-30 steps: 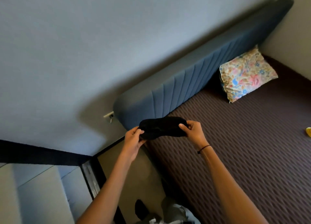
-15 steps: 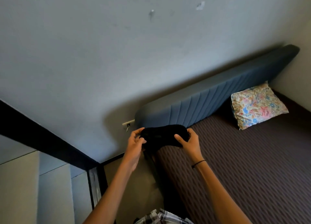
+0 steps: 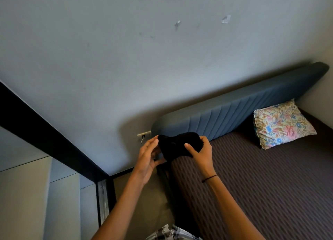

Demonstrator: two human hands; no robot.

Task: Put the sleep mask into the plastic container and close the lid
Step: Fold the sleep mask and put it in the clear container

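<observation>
A black sleep mask (image 3: 177,145) is held in the air in front of me, bunched between both hands. My right hand (image 3: 201,154) grips its right side, thumb across the front. My left hand (image 3: 148,157) touches its left end with fingers partly spread and the thumb below. The mask hangs over the corner of the bed, near the blue headboard (image 3: 234,113). No plastic container appears in the head view.
A bed with a dark brown ribbed cover (image 3: 261,185) fills the right. A floral pillow (image 3: 282,123) leans at the headboard. A wall socket (image 3: 144,135) sits left of the headboard. A black beam (image 3: 45,137) and pale panels lie left; floor gap beside the bed.
The view has tilted up, showing more wall. My hands have drawn closer together, folding the mask from a stretched strip into a bunched shape.
</observation>
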